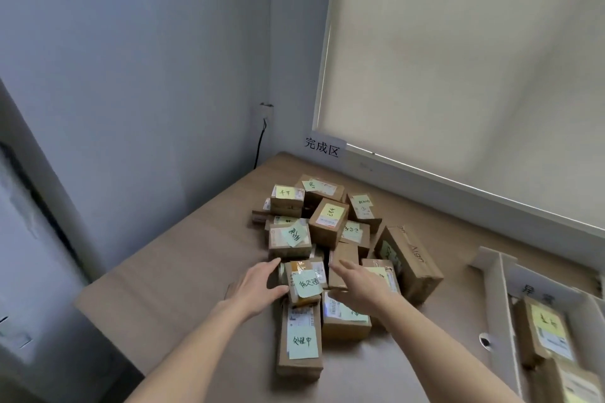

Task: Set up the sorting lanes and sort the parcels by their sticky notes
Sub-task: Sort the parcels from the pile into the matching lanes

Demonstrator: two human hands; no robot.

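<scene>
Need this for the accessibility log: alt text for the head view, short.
Two bare hands, left hand and right hand, reach with open fingers toward a small parcel with a green sticky note, in a pile of noted cardboard parcels on a wooden table. At right, white divider lanes hold more parcels; a paper sign hangs on the wall behind.

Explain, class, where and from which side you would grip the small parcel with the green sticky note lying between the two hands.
Grip the small parcel by its two short cardboard sides, coming from above and in front. It sits on top of the pile, both flanks exposed, and the left hand and right hand already flank it. Keep fingers off the green note on top.
</scene>
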